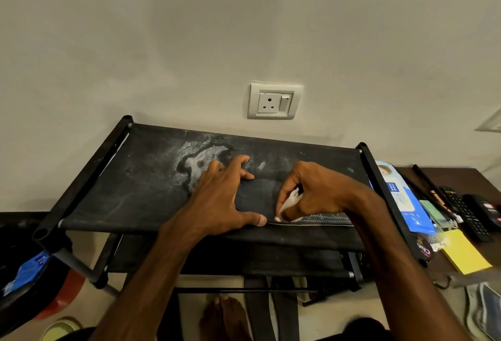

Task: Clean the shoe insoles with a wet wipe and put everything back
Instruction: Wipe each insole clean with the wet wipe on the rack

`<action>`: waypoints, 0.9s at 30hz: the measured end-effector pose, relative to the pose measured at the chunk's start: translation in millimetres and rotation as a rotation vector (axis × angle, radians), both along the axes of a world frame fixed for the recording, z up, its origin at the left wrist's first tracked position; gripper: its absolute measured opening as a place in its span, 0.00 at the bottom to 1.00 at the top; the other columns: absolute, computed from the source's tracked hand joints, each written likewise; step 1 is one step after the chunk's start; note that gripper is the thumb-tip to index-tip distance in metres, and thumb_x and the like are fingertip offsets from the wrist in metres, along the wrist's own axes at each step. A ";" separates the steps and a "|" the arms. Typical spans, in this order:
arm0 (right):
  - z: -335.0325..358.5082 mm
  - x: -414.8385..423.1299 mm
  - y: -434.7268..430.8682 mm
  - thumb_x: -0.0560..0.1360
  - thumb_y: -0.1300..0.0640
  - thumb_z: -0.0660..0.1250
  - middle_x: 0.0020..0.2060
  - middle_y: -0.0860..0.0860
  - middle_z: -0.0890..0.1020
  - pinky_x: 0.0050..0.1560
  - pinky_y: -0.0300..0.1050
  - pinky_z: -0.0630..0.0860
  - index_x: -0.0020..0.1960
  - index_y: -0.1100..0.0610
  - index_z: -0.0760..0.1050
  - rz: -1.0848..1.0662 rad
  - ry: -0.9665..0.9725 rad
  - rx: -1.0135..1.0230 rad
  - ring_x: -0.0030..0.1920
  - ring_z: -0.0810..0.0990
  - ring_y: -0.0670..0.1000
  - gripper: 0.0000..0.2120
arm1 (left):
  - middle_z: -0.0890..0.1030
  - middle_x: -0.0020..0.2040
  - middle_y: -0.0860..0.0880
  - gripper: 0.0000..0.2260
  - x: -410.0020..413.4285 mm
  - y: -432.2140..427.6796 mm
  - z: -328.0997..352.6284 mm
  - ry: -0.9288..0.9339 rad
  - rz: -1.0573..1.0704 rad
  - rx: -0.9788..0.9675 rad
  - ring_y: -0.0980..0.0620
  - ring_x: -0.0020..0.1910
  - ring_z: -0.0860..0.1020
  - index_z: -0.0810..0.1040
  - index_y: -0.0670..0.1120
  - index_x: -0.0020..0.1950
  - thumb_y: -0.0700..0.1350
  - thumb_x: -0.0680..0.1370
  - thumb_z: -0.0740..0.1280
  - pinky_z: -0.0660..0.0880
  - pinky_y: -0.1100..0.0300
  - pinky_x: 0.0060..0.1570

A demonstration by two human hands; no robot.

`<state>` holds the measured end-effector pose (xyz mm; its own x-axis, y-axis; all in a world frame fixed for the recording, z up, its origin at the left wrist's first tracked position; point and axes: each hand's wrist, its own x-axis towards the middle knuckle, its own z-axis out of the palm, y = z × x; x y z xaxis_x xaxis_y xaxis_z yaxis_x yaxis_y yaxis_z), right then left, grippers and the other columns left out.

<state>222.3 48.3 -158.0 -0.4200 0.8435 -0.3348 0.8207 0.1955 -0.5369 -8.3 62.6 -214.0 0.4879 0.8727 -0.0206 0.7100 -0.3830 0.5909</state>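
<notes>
A dark insole (257, 197) with white zigzag stitching along its near edge lies on the top fabric shelf of a black shoe rack (135, 191). My left hand (219, 199) presses flat on the insole's left end, fingers spread. My right hand (311, 194) pinches a crumpled white wet wipe (290, 202) against the insole near its middle. A blue wet wipe pack (401, 199) lies just right of the rack. A shoe cannot be made out for certain.
A pale stain (200, 162) marks the shelf fabric behind my left hand. On the brown table at right lie a yellow sticky pad (463, 254), two remotes (466, 213) and pens. A wall socket (273, 101) sits above the rack. My feet (225, 316) stand below.
</notes>
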 end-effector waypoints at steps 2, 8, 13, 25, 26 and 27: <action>-6.0 -2.2 3.5 0.69 0.52 0.80 0.41 0.39 0.87 0.50 0.45 0.84 0.42 0.45 0.87 -0.089 -0.001 0.129 0.45 0.84 0.41 0.04 | 0.71 0.69 0.64 0.54 0.2 0.5 0.0 0.001 0.001 -0.005 0.53 0.70 0.60 0.50 0.57 0.79 0.67 0.63 0.78 0.63 0.49 0.71; -2.7 0.5 1.8 0.71 0.58 0.79 0.42 0.39 0.87 0.50 0.36 0.81 0.44 0.48 0.87 -0.002 -0.003 0.013 0.46 0.83 0.38 0.05 | 0.71 0.69 0.64 0.54 0.6 -0.5 -0.2 0.012 0.001 -0.011 0.52 0.72 0.59 0.50 0.57 0.80 0.67 0.63 0.78 0.62 0.48 0.72; -10.4 -4.2 5.0 0.70 0.54 0.80 0.42 0.40 0.87 0.52 0.45 0.83 0.43 0.47 0.87 -0.094 0.040 0.134 0.46 0.84 0.40 0.04 | 0.71 0.69 0.64 0.54 1.1 0.4 0.4 0.018 -0.001 -0.003 0.53 0.70 0.59 0.50 0.56 0.80 0.66 0.63 0.78 0.62 0.50 0.71; -22.8 -14.5 13.0 0.69 0.48 0.79 0.38 0.41 0.86 0.44 0.51 0.85 0.42 0.45 0.87 -0.291 0.039 0.289 0.40 0.84 0.43 0.03 | 0.71 0.69 0.63 0.53 1.1 -0.6 -0.8 0.004 -0.016 0.002 0.53 0.69 0.60 0.49 0.57 0.80 0.66 0.64 0.77 0.63 0.50 0.70; -25.7 -15.9 16.1 0.69 0.48 0.79 0.37 0.42 0.86 0.44 0.51 0.85 0.42 0.45 0.87 -0.322 0.033 0.327 0.39 0.84 0.43 0.04 | 0.71 0.70 0.63 0.53 1.0 -1.1 -0.4 0.002 -0.015 0.000 0.53 0.69 0.60 0.49 0.57 0.80 0.66 0.64 0.77 0.63 0.50 0.70; -26.0 -17.0 17.2 0.69 0.48 0.79 0.37 0.42 0.86 0.43 0.51 0.85 0.42 0.45 0.87 -0.324 0.035 0.337 0.39 0.83 0.43 0.04 | 0.71 0.70 0.63 0.53 1.0 -1.3 -0.5 -0.001 -0.015 -0.001 0.53 0.69 0.60 0.49 0.57 0.80 0.66 0.64 0.77 0.63 0.50 0.70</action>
<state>205.4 65.5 -184.0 -0.1227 0.9924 -0.0101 0.8506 0.0999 -0.5162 -7.4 61.3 -214.4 0.5008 0.8653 -0.0209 0.7034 -0.3928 0.5924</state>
